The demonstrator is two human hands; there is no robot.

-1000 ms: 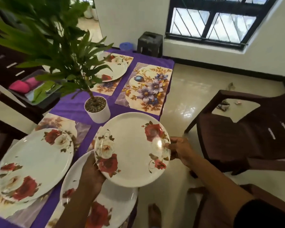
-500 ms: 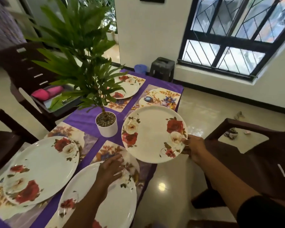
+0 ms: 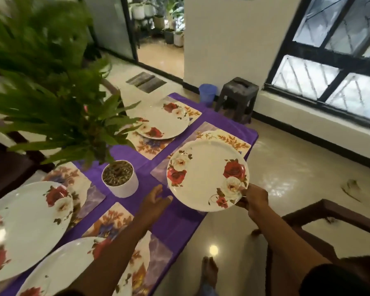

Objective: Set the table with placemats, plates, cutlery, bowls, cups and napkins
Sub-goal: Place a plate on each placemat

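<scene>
Rose-patterned plate (image 3: 205,174) pinched at its near rim by right hand (image 3: 253,199), held above bare placemat (image 3: 203,150) at table's far right corner; left hand (image 3: 153,205) slack, empty, nearer the table's middle.

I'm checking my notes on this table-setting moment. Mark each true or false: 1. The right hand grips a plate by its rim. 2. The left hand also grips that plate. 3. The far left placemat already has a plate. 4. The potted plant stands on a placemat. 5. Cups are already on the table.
1. True: the right hand grips the held plate at its near rim.
2. False: the left hand is open, beside the plate.
3. True: a far plate lies on the far left placemat.
4. False: the pot stands on the purple cloth.
5. False: no cups are visible.
</scene>
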